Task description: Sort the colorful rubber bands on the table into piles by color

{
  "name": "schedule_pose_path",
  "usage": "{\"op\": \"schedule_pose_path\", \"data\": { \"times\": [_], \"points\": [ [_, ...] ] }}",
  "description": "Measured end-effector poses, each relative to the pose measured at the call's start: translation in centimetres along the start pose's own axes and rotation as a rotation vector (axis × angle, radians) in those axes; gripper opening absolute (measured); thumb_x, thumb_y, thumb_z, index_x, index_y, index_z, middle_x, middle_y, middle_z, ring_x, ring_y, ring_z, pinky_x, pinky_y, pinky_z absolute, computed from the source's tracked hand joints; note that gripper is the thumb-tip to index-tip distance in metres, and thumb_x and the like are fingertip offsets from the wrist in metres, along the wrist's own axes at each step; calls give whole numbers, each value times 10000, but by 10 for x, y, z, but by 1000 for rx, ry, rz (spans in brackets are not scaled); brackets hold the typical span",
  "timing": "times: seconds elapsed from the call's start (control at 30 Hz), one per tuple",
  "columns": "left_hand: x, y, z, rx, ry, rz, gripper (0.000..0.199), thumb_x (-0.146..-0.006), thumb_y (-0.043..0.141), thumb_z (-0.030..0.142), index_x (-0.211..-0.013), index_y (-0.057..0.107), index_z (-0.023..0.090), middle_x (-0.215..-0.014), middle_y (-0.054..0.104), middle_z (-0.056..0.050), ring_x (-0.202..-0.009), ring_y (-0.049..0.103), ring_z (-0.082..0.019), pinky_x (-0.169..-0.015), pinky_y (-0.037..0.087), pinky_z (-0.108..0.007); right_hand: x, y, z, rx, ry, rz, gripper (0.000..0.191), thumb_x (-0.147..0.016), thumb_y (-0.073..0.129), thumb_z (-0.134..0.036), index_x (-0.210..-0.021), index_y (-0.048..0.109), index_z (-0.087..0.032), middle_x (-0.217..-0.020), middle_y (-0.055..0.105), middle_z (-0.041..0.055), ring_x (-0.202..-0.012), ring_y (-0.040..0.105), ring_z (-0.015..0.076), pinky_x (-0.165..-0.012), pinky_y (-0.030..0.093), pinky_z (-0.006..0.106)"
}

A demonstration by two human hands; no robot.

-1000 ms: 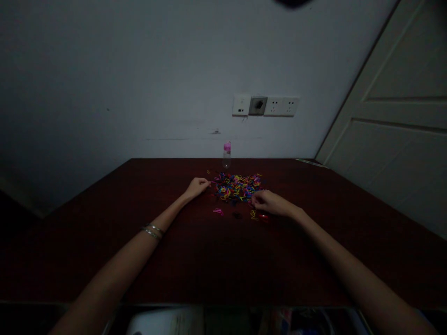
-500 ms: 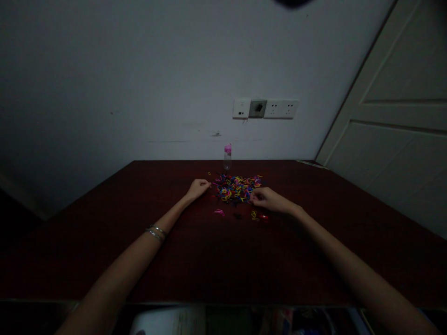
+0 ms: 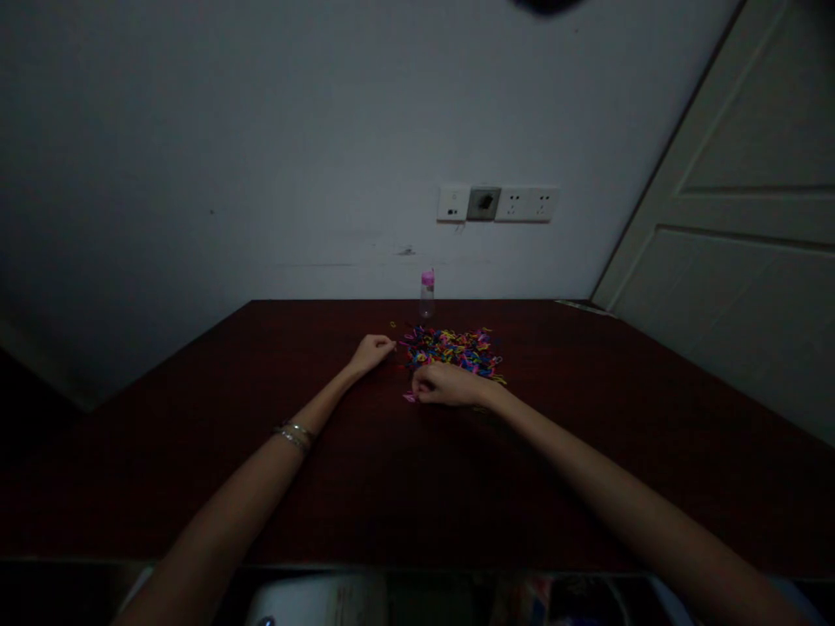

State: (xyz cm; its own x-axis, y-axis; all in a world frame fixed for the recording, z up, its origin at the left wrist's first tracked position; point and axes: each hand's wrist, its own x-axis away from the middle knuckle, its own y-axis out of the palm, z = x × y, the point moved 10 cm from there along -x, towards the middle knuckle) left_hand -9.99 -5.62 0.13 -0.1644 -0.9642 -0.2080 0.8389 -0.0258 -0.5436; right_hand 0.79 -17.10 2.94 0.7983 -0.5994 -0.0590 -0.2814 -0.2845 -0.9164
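Observation:
A heap of small coloured rubber bands [image 3: 457, 346] lies spread on the dark red table [image 3: 365, 487]. My right hand [image 3: 444, 384] is at the heap's near edge, its fingertips pinched together beside a few pink rubber bands [image 3: 410, 397]. Whatever lies between those fingertips is too small to make out. Left of the heap, my left hand [image 3: 375, 349] rests on the table with thumb and forefinger pinched; anything in them is also too small to name. My right hand and wrist largely cover the yellow and red bands in front of the heap.
A clear bottle with a pink cap [image 3: 427, 294] stands behind the heap by the wall. One yellow band [image 3: 392, 324] lies apart at the back. Wall sockets [image 3: 522, 204] are above, a white door [image 3: 737, 226] to the right. Below the table's front edge is a white object [image 3: 293, 600].
My right hand has moved left and a little nearer, from the heap's right side to the pink bands. My left hand has stayed where it was.

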Motion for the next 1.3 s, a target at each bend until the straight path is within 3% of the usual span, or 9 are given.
{"op": "schedule_pose_path", "data": {
  "times": [0.13,0.3,0.5,0.67,0.8,0.97,1.3],
  "points": [
    [0,1,0,58,13,-16,342,-707,512,427,-672,622,105,-436,387,44,-436,311,-67,-429,220,-197,6,-4,3,7,-6,5,107,-728,526,-159,-771,624,-156,-649,553,-6,-554,452,87,-526,293,205],
    [2,3,-1,133,-1,-46,322,-661,586,415,-722,635,103,-474,443,36,-458,346,-65,-446,249,-195,29,-36,34,1,65,158,178,-784,452,-205,-798,619,-146,-702,594,21,-609,495,110,-577,339,222],
    [6,15,5,90,32,-255,270,-606,644,353,-724,643,111,-568,529,6,-525,406,-76,-500,272,-204,68,-63,102,-43,204,321,243,-797,447,-304,-818,618,-133,-719,599,31,-633,513,131,-599,382,241],
    [14,22,13,107,56,-436,350,-547,694,305,-830,605,118,-594,472,42,-540,382,-64,-508,254,-198,96,-66,134,-89,293,404,293,-801,442,-345,-871,618,-121,-773,622,52,-676,539,151,-629,413,260],
    [16,26,14,28,67,-494,317,-538,690,281,-789,579,122,-591,440,57,-546,369,-62,-514,258,-193,108,-65,141,-95,326,443,293,-801,440,-352,-865,618,-128,-796,636,63,-695,556,162,-649,431,275],
    [16,32,16,-53,106,-537,150,-608,598,240,-697,590,120,-624,523,22,-601,430,-78,-575,316,-194,113,-64,137,-82,318,433,265,-791,446,-323,-865,626,-143,-817,652,66,-703,569,167,-666,440,284],
    [10,18,19,-46,95,-349,132,-597,577,213,-657,644,117,-604,592,-4,-570,477,-91,-568,353,-210,123,-76,141,20,337,447,255,-788,442,-311,-847,631,-150,-796,656,62,-689,580,172,-632,425,276]
  ]
}}
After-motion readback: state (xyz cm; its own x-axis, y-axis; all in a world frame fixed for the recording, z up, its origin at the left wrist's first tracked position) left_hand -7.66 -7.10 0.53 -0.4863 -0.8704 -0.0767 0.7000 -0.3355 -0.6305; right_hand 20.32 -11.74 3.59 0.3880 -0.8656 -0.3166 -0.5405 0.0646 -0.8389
